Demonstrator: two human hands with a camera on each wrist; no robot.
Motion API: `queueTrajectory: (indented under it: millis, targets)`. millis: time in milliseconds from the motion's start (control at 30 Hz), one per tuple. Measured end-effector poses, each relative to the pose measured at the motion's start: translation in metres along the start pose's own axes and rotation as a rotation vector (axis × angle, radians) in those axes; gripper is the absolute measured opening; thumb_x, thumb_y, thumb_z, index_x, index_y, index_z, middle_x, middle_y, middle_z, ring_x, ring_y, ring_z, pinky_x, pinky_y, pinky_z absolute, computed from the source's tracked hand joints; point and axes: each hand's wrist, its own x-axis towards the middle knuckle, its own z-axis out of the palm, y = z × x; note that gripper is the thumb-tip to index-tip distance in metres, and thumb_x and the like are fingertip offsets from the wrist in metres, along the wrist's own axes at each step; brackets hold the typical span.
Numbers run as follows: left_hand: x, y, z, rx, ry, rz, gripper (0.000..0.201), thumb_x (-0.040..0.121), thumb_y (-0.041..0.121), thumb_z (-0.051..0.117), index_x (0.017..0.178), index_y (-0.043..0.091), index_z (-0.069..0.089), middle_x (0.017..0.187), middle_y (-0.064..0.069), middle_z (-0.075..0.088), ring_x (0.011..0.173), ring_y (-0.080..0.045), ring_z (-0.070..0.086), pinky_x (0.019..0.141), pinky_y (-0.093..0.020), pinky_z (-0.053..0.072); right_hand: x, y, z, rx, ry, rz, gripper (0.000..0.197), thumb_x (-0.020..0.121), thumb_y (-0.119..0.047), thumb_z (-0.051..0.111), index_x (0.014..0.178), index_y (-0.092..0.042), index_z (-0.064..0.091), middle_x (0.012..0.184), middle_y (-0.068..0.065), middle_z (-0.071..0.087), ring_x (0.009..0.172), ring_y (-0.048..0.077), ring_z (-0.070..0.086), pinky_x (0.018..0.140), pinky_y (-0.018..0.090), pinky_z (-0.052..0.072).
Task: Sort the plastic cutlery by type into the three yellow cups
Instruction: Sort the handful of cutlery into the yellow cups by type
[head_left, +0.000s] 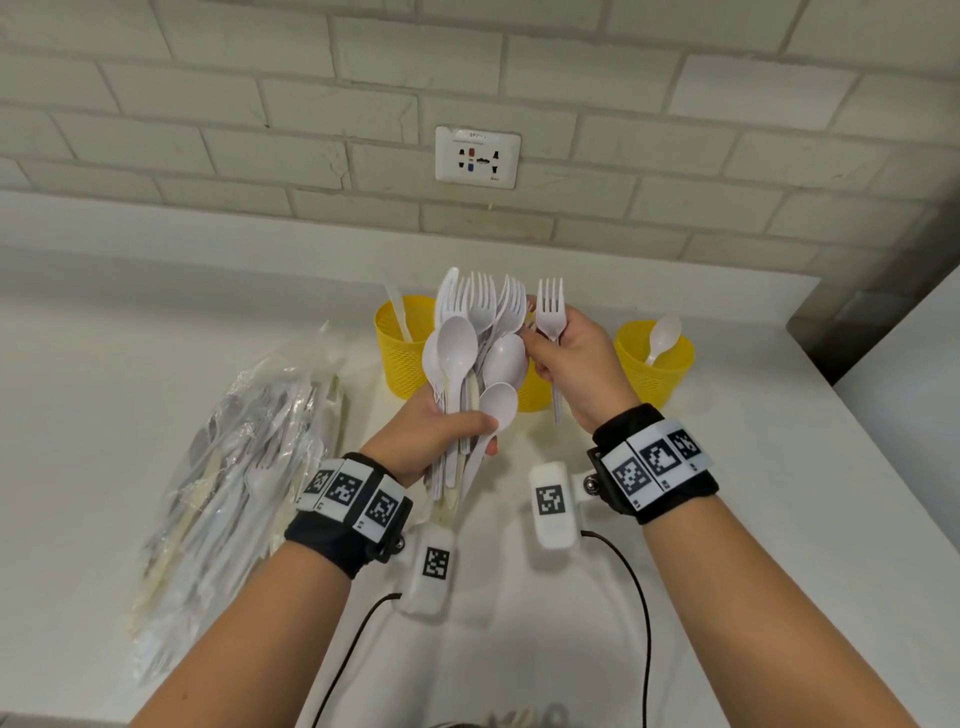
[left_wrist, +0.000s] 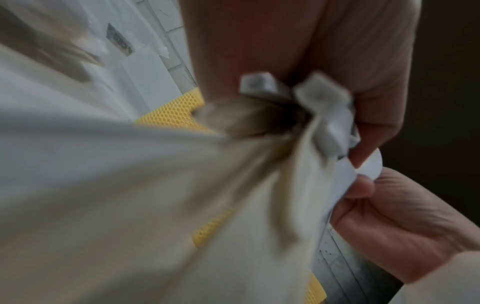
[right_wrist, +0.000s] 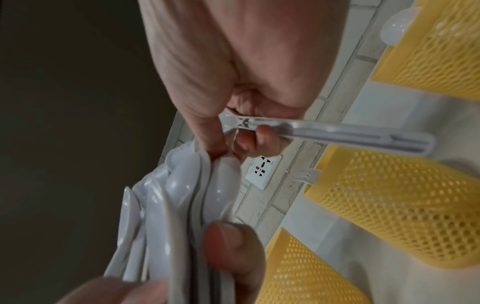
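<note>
Cutlery bundle (head_left: 470, 364), gripped by the left hand (head_left: 431, 436), hides most of the middle yellow cup (head_left: 532, 392); right hand (head_left: 576, 364) fingers pinch one fork (head_left: 550, 312). Left wrist view blurred.

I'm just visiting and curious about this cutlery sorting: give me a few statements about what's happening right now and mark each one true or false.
1. The left hand grips a mixed bunch of cutlery. True.
2. The right hand holds a knife. False: it holds a single fork.
3. The right yellow cup has a spoon standing in it. True.
4. The left yellow cup holds a fork. False: it holds what looks like a knife.
5. A clear plastic bag of cutlery lies on the counter on the person's left. True.
</note>
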Motion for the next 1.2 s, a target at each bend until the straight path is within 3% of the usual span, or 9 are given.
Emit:
queueTrajectory:
  millis: [67, 133, 300, 367, 467, 633, 800, 1000, 1200]
  targets:
    - [0.0, 0.0, 0.001, 0.002, 0.002, 0.001, 0.033, 0.073, 0.007, 0.065, 0.104, -0.002, 0.06, 0.072, -0.02, 0.067, 0.056, -0.022, 0.064, 0.059, -0.028, 0.052, 0.001, 0.0, 0.0, 0.015, -0.022, -0.005, 0.017, 0.091, -0.001, 0.056, 0.104, -0.01, 0.061, 0.048, -0.021, 0.056, 0.044, -0.005, 0.046, 0.048, 0.008, 0.036]
    - [0.001, -0.001, 0.001, -0.017, 0.013, 0.0, 0.04, 0.071, 0.009, 0.066, 0.108, -0.004, 0.058, 0.084, -0.03, 0.065, 0.057, -0.022, 0.064, 0.06, -0.029, 0.052, 0.001, -0.002, 0.001, 0.021, -0.035, -0.003, 0.007, 0.091, -0.006, 0.057, 0.092, -0.011, 0.061, 0.047, -0.017, 0.052, 0.044, -0.003, 0.041, 0.048, 0.012, 0.034]
    - [0.002, -0.004, -0.002, -0.029, 0.021, 0.021, 0.054, 0.062, 0.022, 0.072, 0.109, -0.003, 0.059, 0.099, -0.037, 0.063, 0.061, -0.023, 0.065, 0.065, -0.031, 0.052, 0.009, -0.003, 0.004, 0.1, 0.044, -0.011, 0.022, 0.092, -0.001, 0.049, 0.073, -0.013, 0.05, 0.057, -0.001, 0.044, 0.047, 0.008, 0.036, 0.043, 0.015, 0.032]
    - [0.001, -0.005, -0.004, -0.027, 0.019, 0.026, 0.056, 0.061, 0.024, 0.071, 0.109, -0.003, 0.059, 0.101, -0.037, 0.063, 0.062, -0.024, 0.065, 0.066, -0.032, 0.051, 0.013, -0.005, 0.002, 0.123, 0.089, -0.007, 0.022, 0.092, -0.001, 0.047, 0.074, -0.014, 0.05, 0.057, 0.001, 0.046, 0.045, 0.009, 0.037, 0.042, 0.016, 0.033]
    - [0.0, -0.007, -0.008, -0.031, 0.016, 0.032, 0.058, 0.062, 0.024, 0.071, 0.112, -0.003, 0.058, 0.101, -0.038, 0.062, 0.063, -0.025, 0.065, 0.068, -0.033, 0.051, 0.024, -0.007, -0.004, 0.146, 0.17, 0.001, 0.018, 0.091, -0.001, 0.048, 0.089, -0.017, 0.056, 0.068, 0.003, 0.056, 0.045, 0.008, 0.042, 0.043, 0.017, 0.037]
    - [0.0, -0.006, -0.012, -0.017, 0.032, 0.028, 0.058, 0.063, 0.024, 0.072, 0.111, -0.006, 0.058, 0.095, -0.036, 0.064, 0.064, -0.025, 0.065, 0.071, -0.035, 0.051, 0.036, -0.015, -0.006, 0.311, 0.142, 0.025, 0.022, 0.09, 0.001, 0.052, 0.099, -0.017, 0.061, 0.071, 0.0, 0.054, 0.055, 0.009, 0.04, 0.05, 0.021, 0.032]
    - [0.001, -0.005, -0.012, 0.022, 0.054, 0.006, 0.045, 0.063, 0.021, 0.073, 0.1, -0.002, 0.062, 0.07, -0.013, 0.069, 0.065, -0.024, 0.067, 0.069, -0.034, 0.052, 0.037, -0.019, 0.004, 0.327, 0.02, 0.047, 0.008, 0.095, -0.012, 0.052, 0.093, -0.019, 0.054, 0.082, 0.0, 0.068, 0.062, 0.007, 0.053, 0.049, 0.016, 0.034]
    - [-0.001, -0.002, -0.02, 0.052, 0.105, 0.014, 0.042, 0.071, 0.012, 0.066, 0.104, -0.013, 0.059, 0.067, -0.012, 0.068, 0.064, -0.022, 0.067, 0.068, -0.03, 0.053, 0.056, -0.016, -0.002, 0.437, 0.293, -0.059, 0.016, 0.098, -0.008, 0.044, 0.091, -0.02, 0.052, 0.075, 0.001, 0.059, 0.065, 0.01, 0.052, 0.061, 0.021, 0.041]
    - [-0.003, -0.005, -0.026, 0.103, 0.142, -0.009, 0.009, 0.082, -0.006, 0.063, 0.087, 0.0, 0.06, 0.061, -0.007, 0.068, 0.059, -0.015, 0.067, 0.061, -0.023, 0.054, 0.068, -0.018, -0.012, 0.388, 0.493, -0.213, 0.023, 0.099, -0.004, 0.035, 0.091, -0.02, 0.049, 0.072, 0.003, 0.051, 0.065, 0.01, 0.052, 0.064, 0.015, 0.047]
